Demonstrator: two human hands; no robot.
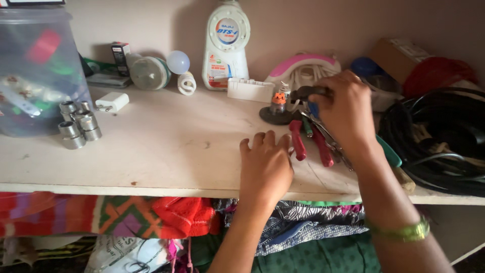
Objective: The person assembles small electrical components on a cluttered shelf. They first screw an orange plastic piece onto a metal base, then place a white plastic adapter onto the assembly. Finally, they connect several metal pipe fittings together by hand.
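Head view: my right hand (pixel 343 108) gripped a dark tool (pixel 303 92) above the pliers (pixel 298 139), mid-pick; my left hand (pixel 265 162) rested flat, empty, on the worktop (pixel 166 146); lifting clear called for care

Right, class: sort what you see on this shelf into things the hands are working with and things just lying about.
In use:
right hand gripping a dark-handled tool
left hand resting flat beside the red-handled pliers
pile of hand tools

Lying about:
white bottle
metal fittings
white plug adapter
bulbs
black cable coil
plastic tub
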